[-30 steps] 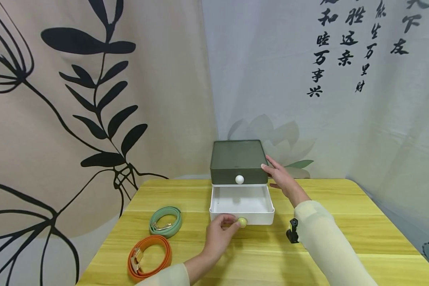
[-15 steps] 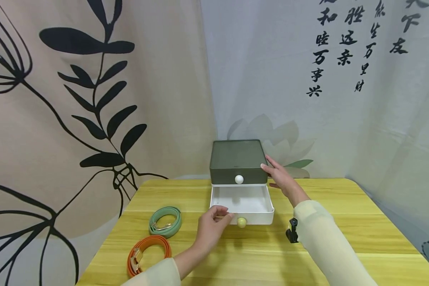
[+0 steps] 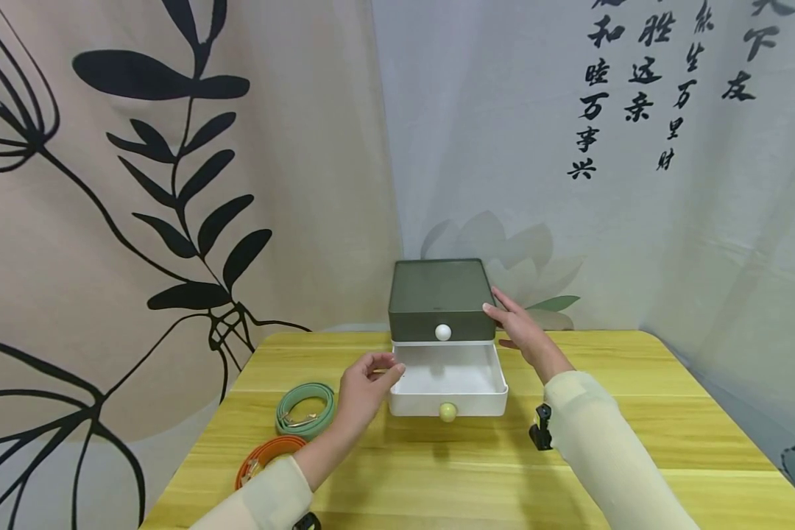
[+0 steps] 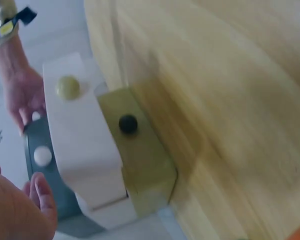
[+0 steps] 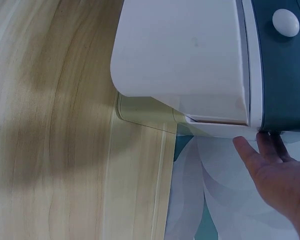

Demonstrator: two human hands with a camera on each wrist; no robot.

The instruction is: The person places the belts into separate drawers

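A small drawer cabinet with a dark green top and a white knob stands at the table's back. Its white middle drawer is pulled out, with a yellow-green knob on the front and no contents showing inside. My left hand hovers at the drawer's left side, thumb and fingers loosely bent, holding nothing. My right hand rests against the cabinet's right side with fingers extended; the right wrist view shows its fingertips along that side. Below the drawer, the left wrist view shows an olive drawer with a dark knob.
A coiled green belt lies left of the cabinet on the wooden table. Nearer, a coiled orange belt is partly covered by my left forearm. A printed curtain hangs behind the table.
My left hand has let go of the yellow-green knob and moved left and up to the drawer's left side. The right hand and drawer have stayed in place.
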